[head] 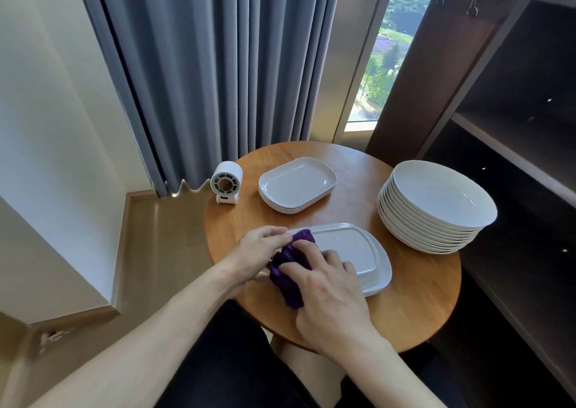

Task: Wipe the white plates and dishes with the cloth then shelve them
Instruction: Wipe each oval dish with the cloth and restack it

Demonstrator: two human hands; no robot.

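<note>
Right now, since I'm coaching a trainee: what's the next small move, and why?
Probably slide the cloth right across the dish: the left hand and right hand hold it bunched at the dish's left end, and the rest of that surface lies bare, likely unwiped.

The purple cloth (pixel 290 286) hides the left end of the nearest dish (pixel 346 248).
</note>
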